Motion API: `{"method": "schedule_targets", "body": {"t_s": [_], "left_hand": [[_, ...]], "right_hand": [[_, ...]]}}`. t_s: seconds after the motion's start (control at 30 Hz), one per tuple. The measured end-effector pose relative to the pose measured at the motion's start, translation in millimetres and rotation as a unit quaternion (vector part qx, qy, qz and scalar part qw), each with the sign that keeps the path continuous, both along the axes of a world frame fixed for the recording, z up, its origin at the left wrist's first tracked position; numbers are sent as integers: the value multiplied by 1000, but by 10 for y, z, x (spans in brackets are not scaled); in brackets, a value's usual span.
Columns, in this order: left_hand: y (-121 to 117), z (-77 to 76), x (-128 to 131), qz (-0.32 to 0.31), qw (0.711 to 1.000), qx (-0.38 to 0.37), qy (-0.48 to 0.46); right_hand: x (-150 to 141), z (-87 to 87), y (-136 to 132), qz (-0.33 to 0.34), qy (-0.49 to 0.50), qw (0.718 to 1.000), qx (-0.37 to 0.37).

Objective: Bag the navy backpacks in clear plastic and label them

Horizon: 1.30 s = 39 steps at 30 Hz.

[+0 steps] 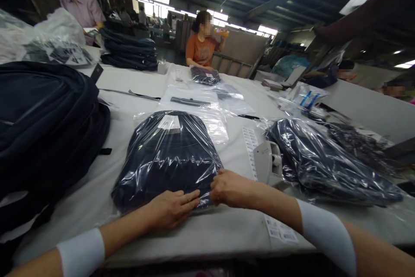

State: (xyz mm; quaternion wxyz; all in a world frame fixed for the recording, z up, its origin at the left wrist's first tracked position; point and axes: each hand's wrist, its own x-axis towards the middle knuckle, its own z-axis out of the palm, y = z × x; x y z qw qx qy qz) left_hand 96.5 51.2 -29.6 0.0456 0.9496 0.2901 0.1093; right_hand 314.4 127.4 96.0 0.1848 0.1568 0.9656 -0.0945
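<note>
Near edge of the worktop (227, 229): left hand (175, 208), fingers extended and loosely together, laid flat on the near part of the wrapped bag (168, 160); right hand (223, 188), fingers curled closed on the clear plastic at its near right corner. The dark bag lies centrally, a white label (169, 122) beneath its far end's film. Left, stacked backpacks (42, 117); right, a label dispenser (267, 160) beside another wrapped bag (324, 164). Beyond, a person in orange (202, 48) raises a bottle (221, 32).

Left hand (171, 208) flat, right hand (228, 188) curled
</note>
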Motion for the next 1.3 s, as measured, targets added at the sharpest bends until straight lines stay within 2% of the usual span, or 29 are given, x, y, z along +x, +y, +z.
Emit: {"method": "schedule_targets", "body": {"t_s": [0.13,0.27,0.33,0.4,0.43,0.47,0.5,0.53,0.6,0.63,0.67,0.7,0.73,0.8,0.9,0.97,1.0,1.03,1.1,1.17,1.2,1.3], "left_hand": [[18,32,-5,-2,1000,2,13],[32,47,-11,-8,1000,-8,27],[40,50,-14,-11,1000,-15,25],[50,61,-17,-12,999,-20,24],[55,70,-18,-12,999,-21,24],[59,80,-20,-13,999,-21,25],[63,89,-22,-13,999,-19,25],[66,95,-25,-14,999,-16,23],[70,96,-26,-15,1000,-10,15],[72,91,-25,-15,1000,-9,8],[74,83,-21,-15,1000,-13,2],[79,76,-16,-16,1000,-19,-4],[87,71,-11,-18,999,-28,-6],[111,79,-16,-27,999,-44,-4],[139,155,-124,-57,997,-51,11],[113,237,-303,-81,995,-48,26],[79,276,-424,-74,996,-43,34],[30,308,-559,-44,998,-37,39],[-100,337,-845,87,995,-30,33],[-248,312,-1091,231,972,-33,-4],[-316,283,-1181,283,958,-40,-28],[-456,159,-1302,374,918,-68,-110]], "right_hand": [[-235,-348,123,20,-36,998,56],[-311,-541,279,-2,-34,998,57],[-261,-544,412,-58,-27,996,61],[-170,-489,520,-160,32,985,49],[-124,-452,538,-225,87,970,28],[-86,-419,522,-296,155,943,-12],[-62,-398,469,-365,226,900,-74],[-59,-397,382,-432,290,840,-156],[-113,-468,148,-523,363,684,-356],[-165,-540,25,-537,373,611,-446],[-226,-628,-85,-534,374,556,-515],[-290,-726,-175,-524,374,524,-558],[-350,-826,-240,-515,377,512,-575],[-440,-1000,-304,-507,399,524,-556],[-475,-1155,-310,-502,429,579,-479],[-453,-1191,-308,-494,430,619,-434],[-441,-1196,-311,-491,424,637,-416],[-432,-1195,-317,-490,417,653,-399],[-428,-1180,-333,-493,402,677,-371],[-436,-1157,-347,-496,392,690,-352],[-440,-1145,-352,-496,390,694,-346],[-438,-1125,-348,-499,384,699,-340]]}}
